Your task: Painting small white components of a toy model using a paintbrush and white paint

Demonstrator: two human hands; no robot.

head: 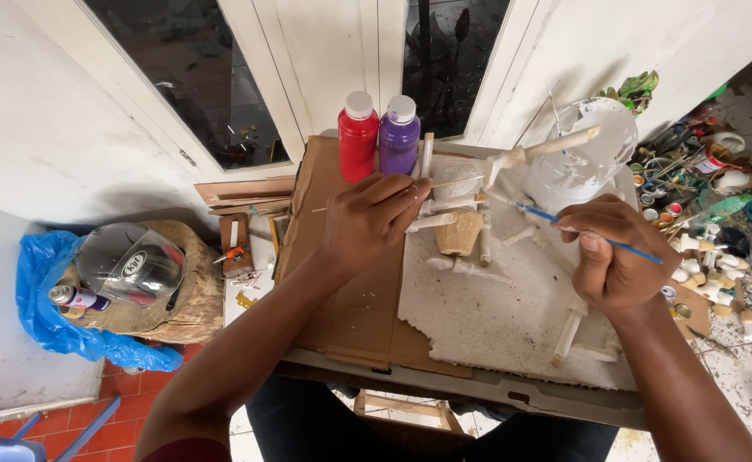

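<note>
1. White-painted stick figure (pixel 478 192) stands on the foam sheet (pixel 496 316) atop the cardboard-covered surface (pixel 341 308).
2. Left hand (pixel 367 222) has its grip closed on the figure's stick frame.
3. Right hand (pixel 611 252) pinches a blue paintbrush (pixel 564 221) (tip at the figure).
4. Red bottle (pixel 358 137) and purple bottle (pixel 400 135) stand just behind.

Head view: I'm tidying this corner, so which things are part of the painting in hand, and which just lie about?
In use:
left hand
right hand
brush
stick figure
foam slab
white tub

Lying about:
red bottle
purple bottle
helmet
spray can
blue bag
</note>
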